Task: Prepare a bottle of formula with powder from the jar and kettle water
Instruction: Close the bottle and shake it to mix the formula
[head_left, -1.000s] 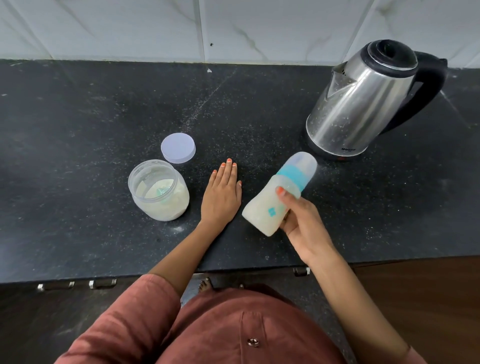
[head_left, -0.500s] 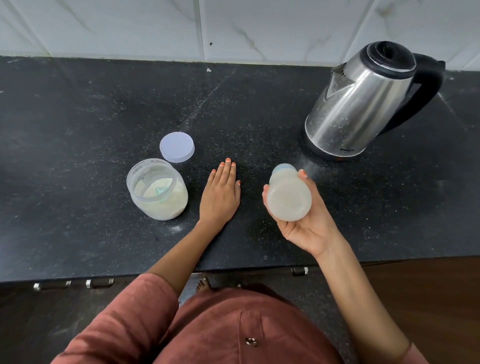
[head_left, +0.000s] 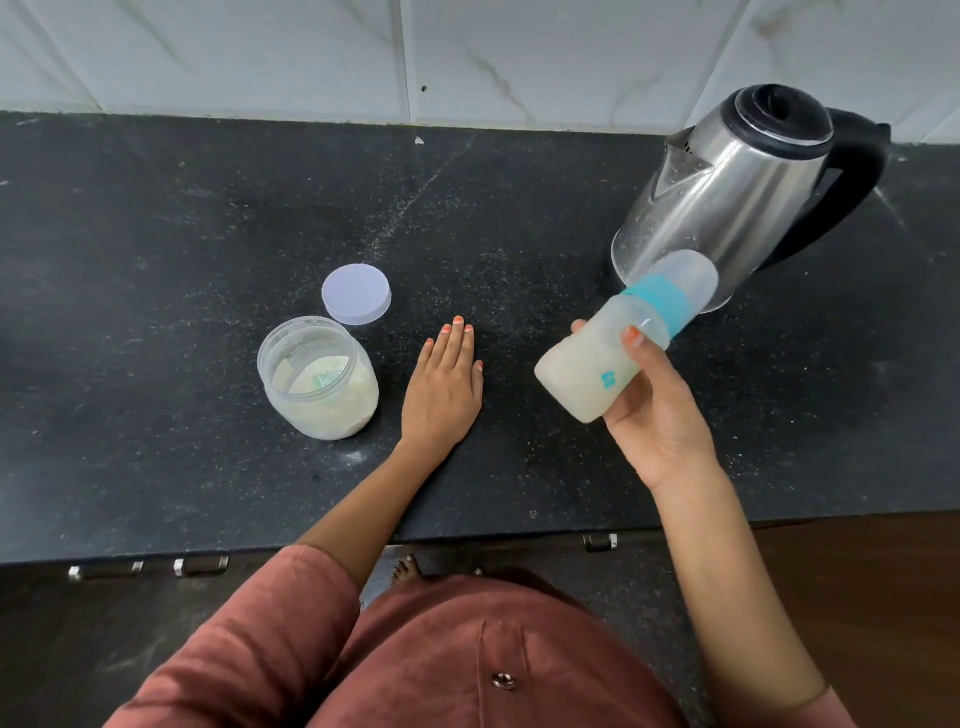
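My right hand (head_left: 655, 415) grips a capped baby bottle (head_left: 618, 343) with a teal ring, full of milky liquid. The bottle is tilted, its cap pointing up and right toward the steel kettle (head_left: 727, 187) at the back right. It hangs above the black counter (head_left: 156, 260). My left hand (head_left: 441, 384) lies flat on the counter, fingers straight, holding nothing. Just left of it stands an open clear jar (head_left: 319, 376) of pale powder with a scoop inside. The jar's round lid (head_left: 356, 293) lies behind it.
A white tiled wall (head_left: 311, 52) runs along the back of the counter. Drawer handles (head_left: 150, 567) show below the front edge. A wooden surface (head_left: 857, 597) lies at the lower right.
The bottle has swung from base-toward-me back to a slant with its cap pointing up right. My left hand has stayed flat on the counter.
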